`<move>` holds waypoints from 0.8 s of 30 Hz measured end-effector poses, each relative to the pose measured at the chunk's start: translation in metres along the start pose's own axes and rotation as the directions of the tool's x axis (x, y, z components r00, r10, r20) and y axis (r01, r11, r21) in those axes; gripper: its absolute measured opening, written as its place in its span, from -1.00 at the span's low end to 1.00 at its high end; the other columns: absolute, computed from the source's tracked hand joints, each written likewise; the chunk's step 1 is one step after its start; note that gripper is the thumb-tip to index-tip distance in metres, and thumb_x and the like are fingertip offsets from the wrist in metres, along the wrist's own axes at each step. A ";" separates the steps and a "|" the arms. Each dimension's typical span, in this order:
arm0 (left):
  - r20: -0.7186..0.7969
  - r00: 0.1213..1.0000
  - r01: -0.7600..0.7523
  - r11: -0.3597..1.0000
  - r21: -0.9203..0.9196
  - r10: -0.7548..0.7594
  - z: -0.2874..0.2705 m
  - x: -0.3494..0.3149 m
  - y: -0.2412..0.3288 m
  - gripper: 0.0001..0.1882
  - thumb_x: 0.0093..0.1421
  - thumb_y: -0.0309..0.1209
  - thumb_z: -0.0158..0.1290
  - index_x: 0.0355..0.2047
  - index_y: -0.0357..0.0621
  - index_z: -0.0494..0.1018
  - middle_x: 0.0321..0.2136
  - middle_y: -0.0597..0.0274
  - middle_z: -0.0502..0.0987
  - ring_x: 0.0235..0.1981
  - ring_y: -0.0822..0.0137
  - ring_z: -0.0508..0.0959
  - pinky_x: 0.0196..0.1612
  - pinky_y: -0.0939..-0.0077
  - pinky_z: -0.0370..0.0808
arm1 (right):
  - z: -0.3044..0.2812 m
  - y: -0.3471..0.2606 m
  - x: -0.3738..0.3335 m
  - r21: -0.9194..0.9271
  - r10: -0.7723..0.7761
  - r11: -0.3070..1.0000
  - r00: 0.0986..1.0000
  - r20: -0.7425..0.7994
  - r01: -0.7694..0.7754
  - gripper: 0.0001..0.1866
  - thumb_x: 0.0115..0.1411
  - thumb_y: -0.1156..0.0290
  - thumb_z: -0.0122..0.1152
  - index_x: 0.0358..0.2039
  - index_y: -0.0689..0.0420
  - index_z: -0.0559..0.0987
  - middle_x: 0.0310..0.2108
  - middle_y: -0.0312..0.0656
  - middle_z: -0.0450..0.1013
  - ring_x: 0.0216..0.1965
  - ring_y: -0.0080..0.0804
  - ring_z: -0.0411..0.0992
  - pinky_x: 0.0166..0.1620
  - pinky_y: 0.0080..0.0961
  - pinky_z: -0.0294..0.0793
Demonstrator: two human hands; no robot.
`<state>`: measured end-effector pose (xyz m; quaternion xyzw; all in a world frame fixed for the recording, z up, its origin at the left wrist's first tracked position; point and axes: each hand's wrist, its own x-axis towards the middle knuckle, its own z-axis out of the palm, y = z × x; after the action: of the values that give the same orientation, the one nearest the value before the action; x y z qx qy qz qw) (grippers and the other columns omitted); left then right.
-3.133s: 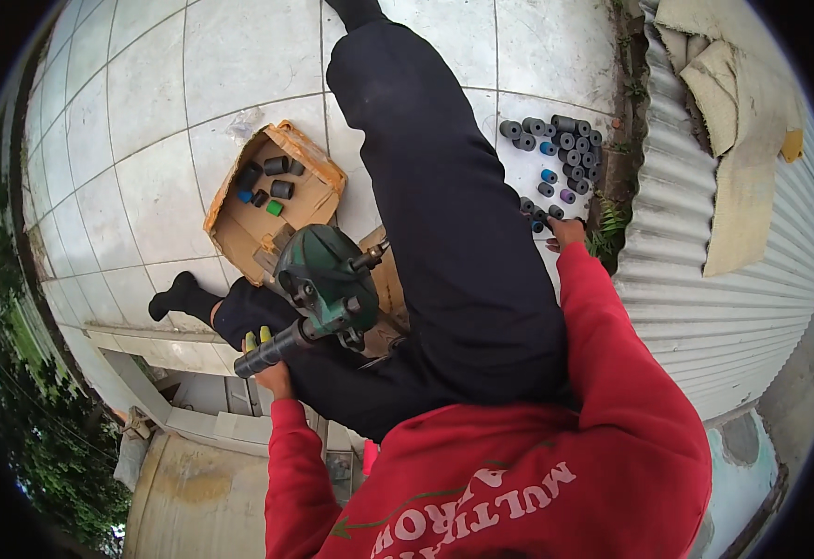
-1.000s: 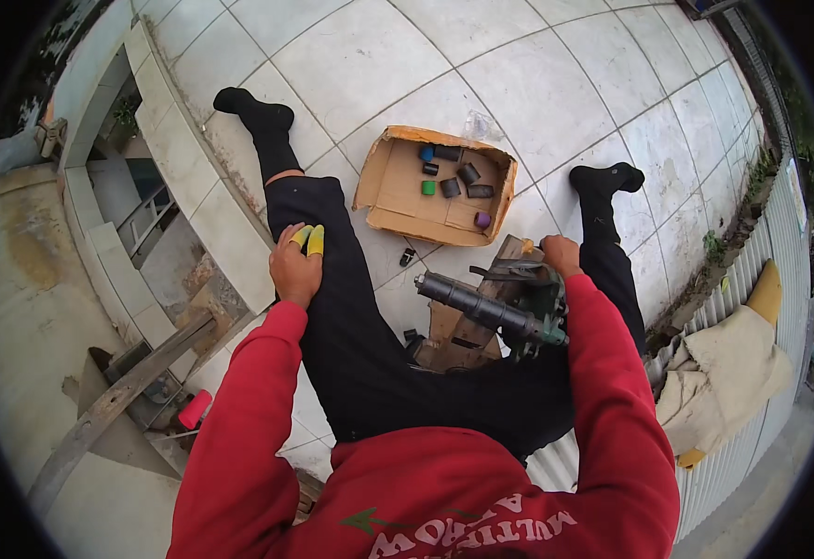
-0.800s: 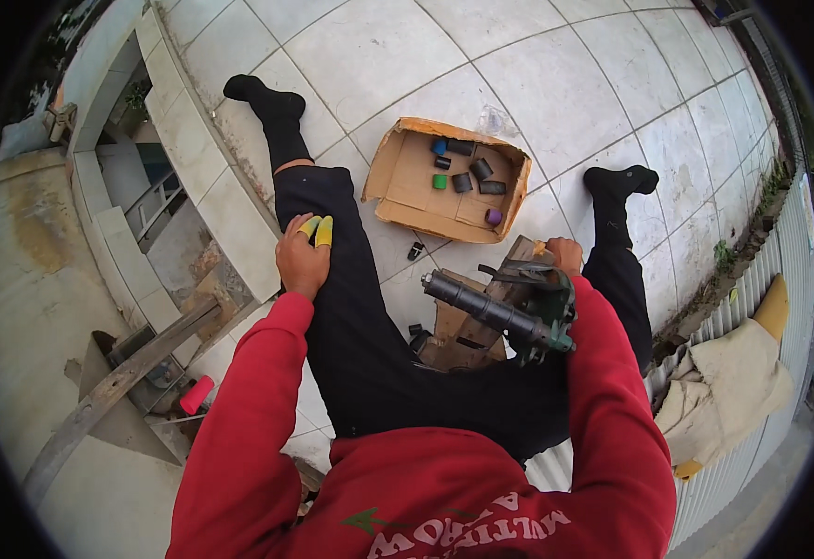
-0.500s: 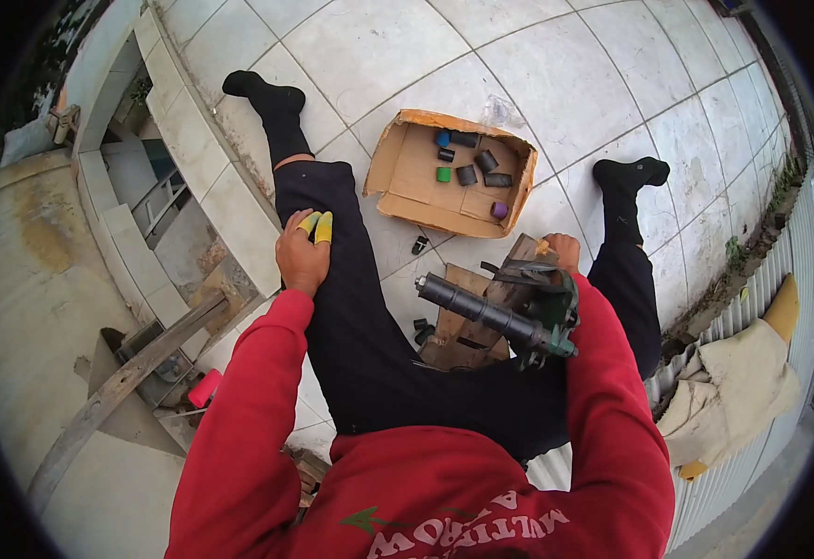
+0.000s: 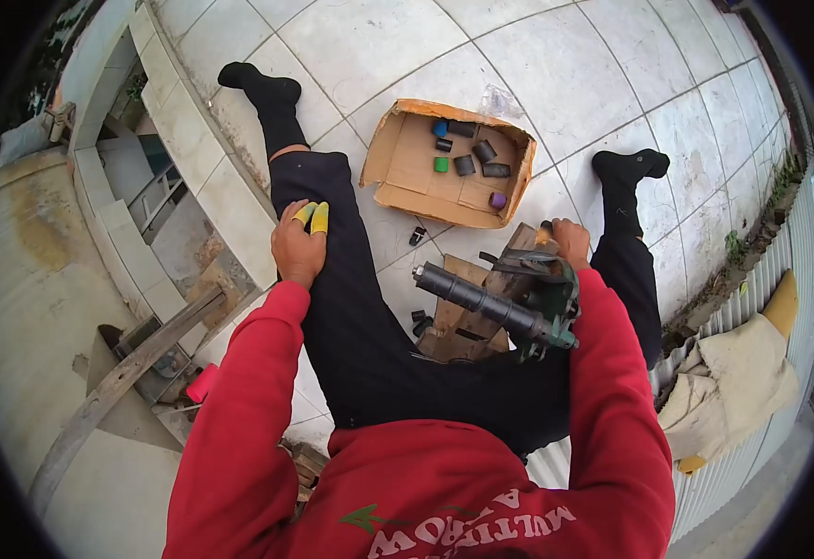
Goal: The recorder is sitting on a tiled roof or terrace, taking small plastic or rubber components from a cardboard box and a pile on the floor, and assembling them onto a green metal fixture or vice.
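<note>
My left hand rests on my left knee, fingers laid over the black trouser leg, with yellow wrapping on two of them. My right hand is closed at the far side of a green metal hand-cranked machine, its fingers around what looks like the crank handle, mostly hidden. A long black ribbed cylinder sticks out of the machine toward the left, a bolt end showing at its tip. The machine sits on a wooden block between my legs.
Ahead lies an open cardboard box holding several short black, blue, green and purple cylinders. A small black piece is on the tiles near it. Left stands a low tiled ledge; right, a beige cloth lies on corrugated sheeting.
The whole view has shifted slightly. My right hand has edged a little to the right at the machine. My left hand stays on the knee.
</note>
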<state>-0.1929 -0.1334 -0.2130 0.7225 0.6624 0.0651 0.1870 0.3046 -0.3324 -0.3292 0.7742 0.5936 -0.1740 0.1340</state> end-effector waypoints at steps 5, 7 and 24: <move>-0.019 1.000 0.006 1.000 0.005 -0.006 -0.001 -0.003 -0.003 -0.67 0.23 -0.34 0.15 -0.03 -0.18 0.65 0.15 0.17 0.59 0.22 0.04 0.52 0.26 0.17 0.39 | -0.066 -0.012 0.004 0.251 0.186 0.950 0.982 0.017 -0.185 -0.64 0.21 0.06 0.38 -0.11 0.02 0.75 -0.31 -0.05 0.67 -0.25 0.01 0.65 -0.17 -0.13 0.61; -0.020 1.000 -0.010 1.000 -0.015 0.010 0.000 -0.005 -0.005 -0.66 0.23 -0.33 0.16 -0.03 -0.18 0.65 0.16 0.17 0.59 0.23 0.05 0.51 0.25 0.18 0.40 | -0.091 -0.019 0.009 0.493 0.237 0.852 0.970 -0.063 -0.176 -0.55 0.21 -0.01 0.40 -0.01 0.01 0.75 -0.27 -0.03 0.68 -0.23 0.01 0.66 -0.16 -0.17 0.60; -0.006 1.000 0.020 1.000 -0.003 -0.020 0.000 -0.004 -0.011 -0.60 0.23 -0.27 0.22 0.05 -0.13 0.62 0.16 0.09 0.58 0.21 0.03 0.52 0.27 0.14 0.38 | -0.117 -0.069 0.067 0.365 -0.354 0.881 0.932 0.081 0.303 -0.58 0.17 0.05 0.41 -0.04 0.01 0.75 -0.26 -0.03 0.68 -0.20 0.00 0.65 -0.11 -0.15 0.61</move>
<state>-0.2032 -0.1363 -0.2160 0.7156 0.6699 0.0661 0.1866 0.2668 -0.2080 -0.2520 0.6586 0.6651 -0.3518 0.0072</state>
